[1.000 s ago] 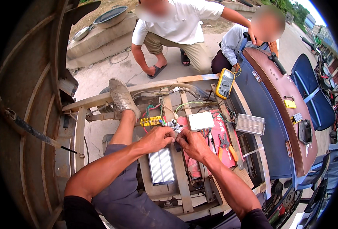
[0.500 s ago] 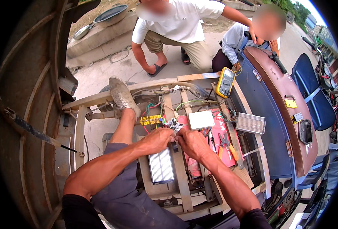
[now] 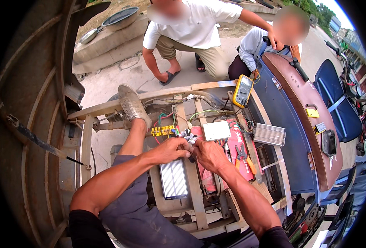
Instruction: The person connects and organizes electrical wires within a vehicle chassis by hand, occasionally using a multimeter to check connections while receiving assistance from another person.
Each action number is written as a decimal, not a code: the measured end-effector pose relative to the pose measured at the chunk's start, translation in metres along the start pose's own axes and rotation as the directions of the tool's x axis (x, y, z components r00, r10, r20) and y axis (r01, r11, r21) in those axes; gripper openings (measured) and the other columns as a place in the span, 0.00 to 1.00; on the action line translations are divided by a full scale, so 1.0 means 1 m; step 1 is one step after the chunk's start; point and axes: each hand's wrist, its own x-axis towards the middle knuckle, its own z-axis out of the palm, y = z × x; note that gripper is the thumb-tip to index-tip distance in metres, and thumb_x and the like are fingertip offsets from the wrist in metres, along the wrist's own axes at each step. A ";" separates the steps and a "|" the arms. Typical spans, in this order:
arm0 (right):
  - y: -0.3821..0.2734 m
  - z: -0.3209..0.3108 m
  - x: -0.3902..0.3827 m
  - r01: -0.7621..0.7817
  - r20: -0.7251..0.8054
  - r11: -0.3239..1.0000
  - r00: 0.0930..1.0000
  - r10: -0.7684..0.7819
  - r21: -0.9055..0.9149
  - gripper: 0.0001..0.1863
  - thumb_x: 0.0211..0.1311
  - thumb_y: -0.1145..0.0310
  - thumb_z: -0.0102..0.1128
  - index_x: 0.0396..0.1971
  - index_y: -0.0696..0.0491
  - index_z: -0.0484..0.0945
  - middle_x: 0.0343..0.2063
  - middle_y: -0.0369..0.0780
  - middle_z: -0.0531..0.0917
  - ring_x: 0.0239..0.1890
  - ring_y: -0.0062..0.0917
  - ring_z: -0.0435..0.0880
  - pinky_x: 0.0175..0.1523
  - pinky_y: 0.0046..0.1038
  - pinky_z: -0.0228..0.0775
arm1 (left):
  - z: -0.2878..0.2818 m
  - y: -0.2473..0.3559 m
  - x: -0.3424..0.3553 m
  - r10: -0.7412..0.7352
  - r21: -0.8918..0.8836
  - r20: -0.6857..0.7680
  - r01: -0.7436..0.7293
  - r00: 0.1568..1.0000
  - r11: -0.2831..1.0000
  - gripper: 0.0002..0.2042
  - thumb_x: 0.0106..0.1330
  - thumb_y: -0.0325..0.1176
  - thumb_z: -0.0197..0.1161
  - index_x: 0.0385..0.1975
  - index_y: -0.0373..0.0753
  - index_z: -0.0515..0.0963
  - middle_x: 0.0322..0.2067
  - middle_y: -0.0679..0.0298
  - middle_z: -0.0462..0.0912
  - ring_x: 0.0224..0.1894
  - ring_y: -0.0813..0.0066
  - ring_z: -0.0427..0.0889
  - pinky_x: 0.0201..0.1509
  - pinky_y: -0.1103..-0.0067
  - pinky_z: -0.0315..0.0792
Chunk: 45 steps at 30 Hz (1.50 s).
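Above the open metal frame, my left hand (image 3: 170, 149) and my right hand (image 3: 210, 156) meet, fingertips pinched on wires. A cluster of wires with pale connectors (image 3: 188, 135) shows just beyond the fingers, which hide the exact spot they grip. To the left of the cluster sits a yellow terminal block (image 3: 162, 131). Under my left hand lies a silver finned metal box (image 3: 173, 180). Just beyond my right hand, a white box (image 3: 217, 131) rests on red batteries (image 3: 249, 173). Wire strippers (image 3: 242, 158) with orange handles lie on the red surface to its right.
A yellow multimeter (image 3: 243, 91) leans at the frame's far right corner. Another finned box (image 3: 270, 134) sits near a brown seat panel (image 3: 301, 95). My shoe (image 3: 130, 101) stands inside the frame. Two people crouch beyond it. A rusty panel (image 3: 30, 124) rises at left.
Both hands stay at the wire cluster, with only slight shifts of the fingers. The view has moved a little. Nothing else has visibly changed place.
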 end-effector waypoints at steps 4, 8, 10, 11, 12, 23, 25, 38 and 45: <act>-0.002 -0.002 0.002 -0.024 0.040 0.999 0.999 0.023 0.043 0.16 0.67 0.60 0.52 0.29 0.58 0.78 0.25 0.55 0.83 0.33 0.52 0.83 0.42 0.50 0.74 | 0.001 -0.003 0.003 0.052 0.134 -0.060 -0.043 0.997 0.990 0.08 0.64 0.29 0.64 0.35 0.30 0.80 0.32 0.52 0.84 0.36 0.60 0.84 0.42 0.68 0.75; -0.005 -0.003 0.002 -0.013 0.070 1.000 0.997 0.012 0.023 0.15 0.66 0.61 0.54 0.29 0.58 0.78 0.27 0.54 0.83 0.34 0.52 0.83 0.42 0.49 0.74 | 0.002 -0.008 0.000 0.220 0.382 -0.043 -0.187 0.975 0.905 0.07 0.65 0.29 0.63 0.33 0.31 0.79 0.32 0.47 0.83 0.38 0.49 0.82 0.44 0.64 0.75; 0.002 0.002 0.000 0.119 -0.043 0.983 0.993 -0.114 0.141 0.13 0.66 0.63 0.55 0.30 0.58 0.79 0.30 0.54 0.83 0.35 0.51 0.83 0.43 0.48 0.74 | 0.002 -0.006 0.001 0.219 0.408 -0.026 -0.190 0.975 0.893 0.07 0.65 0.29 0.63 0.32 0.31 0.79 0.32 0.46 0.82 0.39 0.46 0.82 0.44 0.63 0.74; 0.004 0.003 -0.001 0.118 -0.044 0.983 0.993 -0.112 0.140 0.13 0.66 0.63 0.55 0.30 0.58 0.79 0.30 0.54 0.83 0.35 0.51 0.83 0.43 0.48 0.74 | 0.003 -0.003 0.001 0.154 0.360 -0.024 -0.135 0.988 0.923 0.07 0.64 0.30 0.64 0.33 0.31 0.78 0.32 0.48 0.82 0.39 0.48 0.82 0.44 0.63 0.74; 0.003 0.002 -0.002 0.101 -0.035 0.987 0.995 -0.097 0.128 0.12 0.65 0.64 0.56 0.30 0.58 0.79 0.31 0.54 0.83 0.36 0.51 0.83 0.43 0.48 0.74 | 0.002 0.000 0.001 0.090 0.313 -0.018 -0.080 0.996 0.946 0.08 0.63 0.31 0.66 0.33 0.32 0.78 0.31 0.49 0.82 0.38 0.50 0.82 0.43 0.64 0.74; -0.008 0.003 -0.017 0.067 -0.026 0.994 0.998 -0.065 0.083 0.09 0.67 0.67 0.57 0.39 0.58 0.76 0.36 0.51 0.83 0.39 0.50 0.82 0.44 0.46 0.74 | 0.014 0.007 -0.001 0.178 0.302 -0.018 -0.165 0.984 0.939 0.21 0.66 0.34 0.62 0.59 0.45 0.71 0.41 0.52 0.69 0.39 0.52 0.77 0.47 0.66 0.72; -0.011 0.003 -0.019 0.065 -0.039 0.993 0.997 -0.061 0.102 0.09 0.67 0.67 0.57 0.38 0.58 0.76 0.36 0.51 0.82 0.39 0.50 0.82 0.44 0.46 0.74 | 0.017 -0.002 0.001 0.226 0.398 -0.018 -0.200 0.974 0.895 0.19 0.65 0.32 0.62 0.56 0.42 0.72 0.43 0.52 0.69 0.44 0.54 0.78 0.49 0.67 0.73; 0.008 0.009 -0.011 -0.156 -0.079 0.967 0.981 0.175 0.202 0.14 0.66 0.62 0.55 0.32 0.59 0.80 0.29 0.55 0.83 0.35 0.52 0.83 0.41 0.47 0.74 | 0.015 0.003 0.005 0.458 0.586 -0.008 -0.367 0.889 0.722 0.14 0.54 0.30 0.70 0.36 0.33 0.75 0.45 0.55 0.74 0.51 0.55 0.74 0.56 0.66 0.72; 0.005 0.010 -0.003 -0.161 -0.098 0.977 0.980 0.176 0.142 0.16 0.68 0.63 0.55 0.27 0.61 0.77 0.22 0.57 0.80 0.29 0.56 0.80 0.35 0.48 0.70 | 0.019 0.005 -0.009 0.466 0.519 0.062 -0.428 0.882 0.740 0.14 0.61 0.33 0.65 0.42 0.33 0.72 0.42 0.54 0.75 0.48 0.55 0.75 0.53 0.64 0.71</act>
